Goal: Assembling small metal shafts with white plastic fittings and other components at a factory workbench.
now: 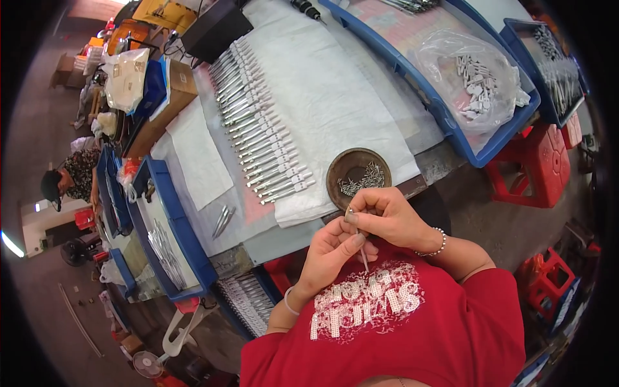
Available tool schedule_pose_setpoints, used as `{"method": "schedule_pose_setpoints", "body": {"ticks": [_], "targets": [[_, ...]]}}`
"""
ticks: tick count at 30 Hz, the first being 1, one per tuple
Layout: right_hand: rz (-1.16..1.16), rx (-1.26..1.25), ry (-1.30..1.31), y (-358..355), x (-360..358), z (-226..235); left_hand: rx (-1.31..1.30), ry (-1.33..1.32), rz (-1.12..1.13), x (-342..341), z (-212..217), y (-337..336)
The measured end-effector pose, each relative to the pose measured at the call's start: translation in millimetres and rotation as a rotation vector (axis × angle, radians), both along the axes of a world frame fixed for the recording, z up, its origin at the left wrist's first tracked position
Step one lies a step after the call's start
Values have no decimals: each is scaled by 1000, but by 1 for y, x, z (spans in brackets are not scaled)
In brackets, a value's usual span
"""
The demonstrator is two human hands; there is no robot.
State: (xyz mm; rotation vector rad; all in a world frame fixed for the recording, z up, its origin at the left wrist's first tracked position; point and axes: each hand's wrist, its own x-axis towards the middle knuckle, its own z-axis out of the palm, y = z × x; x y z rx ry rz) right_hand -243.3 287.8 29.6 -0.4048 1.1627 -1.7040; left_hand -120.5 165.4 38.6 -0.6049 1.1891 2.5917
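Note:
Both my hands meet in front of my red shirt, at the near table edge. My left hand [330, 250] is closed round a slim silver metal rod [363, 257], whose lower end sticks out below the fingers. My right hand [387, 218] pinches at the rod's upper end; a tiny piece shows at its fingertips, too small to name. Just beyond them stands a round brown bowl [332, 174] holding small metal pins [367, 180]. Left of it, a long row of silver rods with white end pieces [267, 138] lies side by side on white cloth [322, 84].
Two loose metal pieces [223, 221] lie left of the row. A blue tray [412, 71] at right holds a plastic bag of white parts [474, 84]. Another blue tray [174, 219] with rods stands left. A black-handled driver [305, 8] lies at the back. A person [77, 174] is far left.

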Motion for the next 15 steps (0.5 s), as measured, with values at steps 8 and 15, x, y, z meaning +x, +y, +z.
{"method": "schedule_pose_setpoints", "body": {"ticks": [8,15], "targets": [[-112,-50,110,20,-12,15,381,13,468,1,-5,-4],[149,-120,750,52,-49,48,74,152,473,-7,2,-9]]}}
